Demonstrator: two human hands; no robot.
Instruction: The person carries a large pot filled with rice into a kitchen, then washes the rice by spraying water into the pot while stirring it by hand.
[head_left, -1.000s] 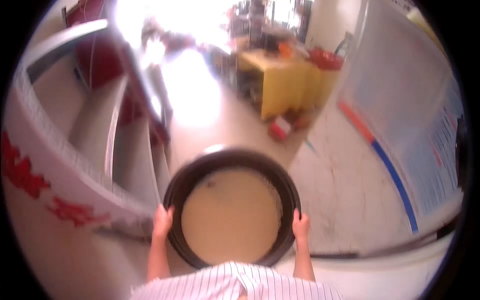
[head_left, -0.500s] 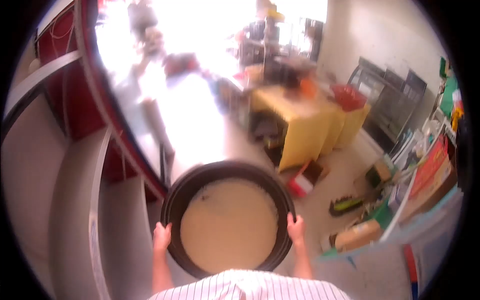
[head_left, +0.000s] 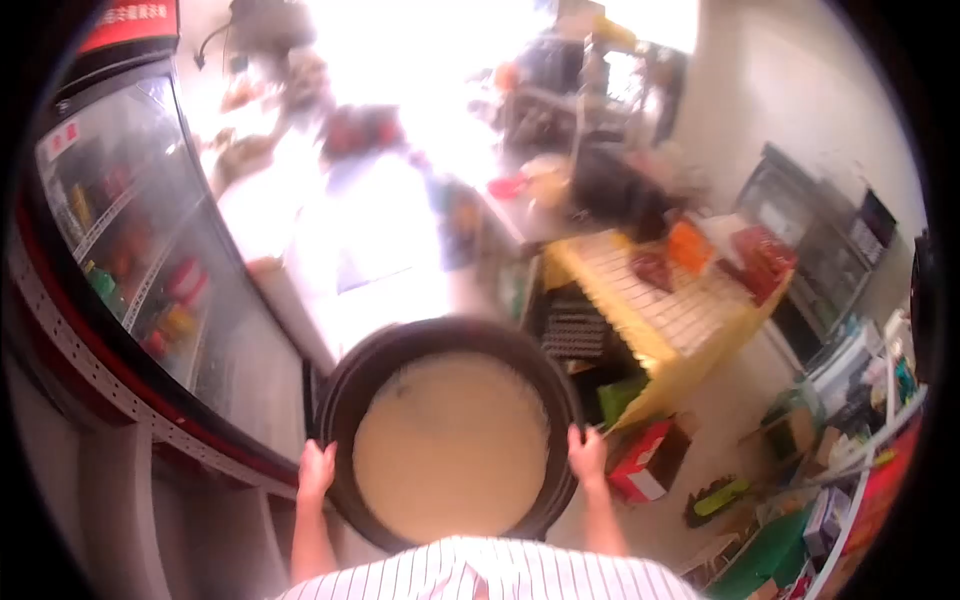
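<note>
A large round dark tub is held level in front of my striped shirt. Inside lies a pale beige mass, smooth on top, with a small darker patch near its upper left; whether it is liquid or dough I cannot tell. My left hand grips the rim on the left side, fingers curled round the edge. On the opposite side, my right hand is closed on the rim too, thumb upward. The tub hides the undersides of both grips.
On the left stands a glass-door fridge stocked with drinks. A yellow-covered table at right carries red and orange items. Beside it on the floor are a red box and a green-and-black object. Cluttered shelving borders the right.
My view has moved forward past the left-hand shelves, bringing the fridge into sight and the yellow table nearer. Both hands keep their hold on the tub.
</note>
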